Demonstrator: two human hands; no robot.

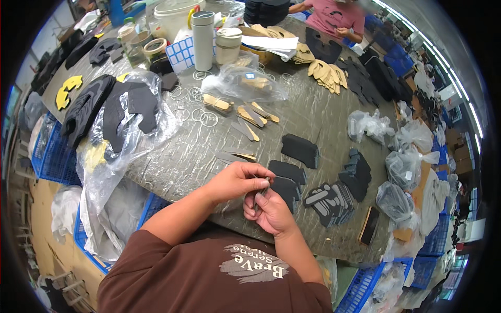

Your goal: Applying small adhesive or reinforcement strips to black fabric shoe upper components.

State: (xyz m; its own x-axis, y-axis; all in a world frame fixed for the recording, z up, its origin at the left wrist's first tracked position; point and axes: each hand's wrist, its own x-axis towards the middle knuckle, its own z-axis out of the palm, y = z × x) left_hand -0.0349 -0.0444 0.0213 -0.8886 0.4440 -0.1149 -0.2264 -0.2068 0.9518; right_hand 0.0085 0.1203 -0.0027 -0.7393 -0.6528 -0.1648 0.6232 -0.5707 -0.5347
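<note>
Close to the table's near edge, my left hand (241, 181) and my right hand (271, 213) meet. Both are closed in a pinch on thin dark grey strips (264, 191), mostly covered by my fingers; how many there are I cannot tell. Just beyond my left hand lie loose grey and tan strips (239, 154), with more strips (246, 129) farther off. To the right of my hands are stacks of black flat pieces (299, 149). One nearer stack (330, 204) has grey strips lying across its top.
A clear plastic bag (242, 86), rubber bands (210, 119) and a white bottle (202, 41) stand or lie farther back. Black cut pieces (128, 112) sit on plastic at left. Bagged goods (403, 169) line the right edge. Across the table is another person (334, 18).
</note>
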